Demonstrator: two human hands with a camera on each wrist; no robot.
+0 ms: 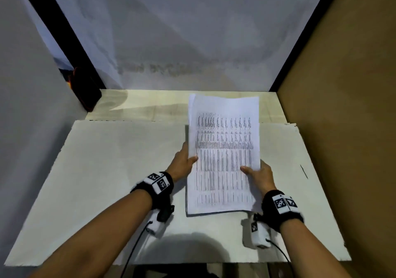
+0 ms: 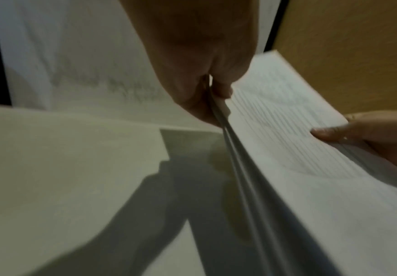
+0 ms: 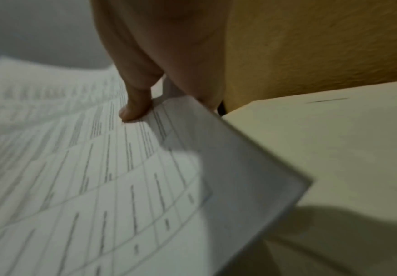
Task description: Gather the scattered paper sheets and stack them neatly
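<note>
A stack of printed paper sheets [image 1: 224,155] with table-like text is held up above the white board [image 1: 107,170], its top end tilted away from me. My left hand [image 1: 184,160] pinches its left edge, thumb on top and fingers underneath. My right hand [image 1: 257,176] grips the right edge the same way. The left wrist view shows the stack [image 2: 275,142] edge-on, several sheets slightly fanned, between thumb and fingers [image 2: 218,91]. In the right wrist view my thumb [image 3: 133,110] presses on the top sheet [image 3: 86,177].
The white board lies on a pale tabletop [image 1: 150,106]. A brown cardboard wall [image 1: 342,106] stands on the right, a grey panel [image 1: 27,106] on the left, white cloth [image 1: 182,31] at the back. A dark reddish object [image 1: 85,89] sits in the back left corner.
</note>
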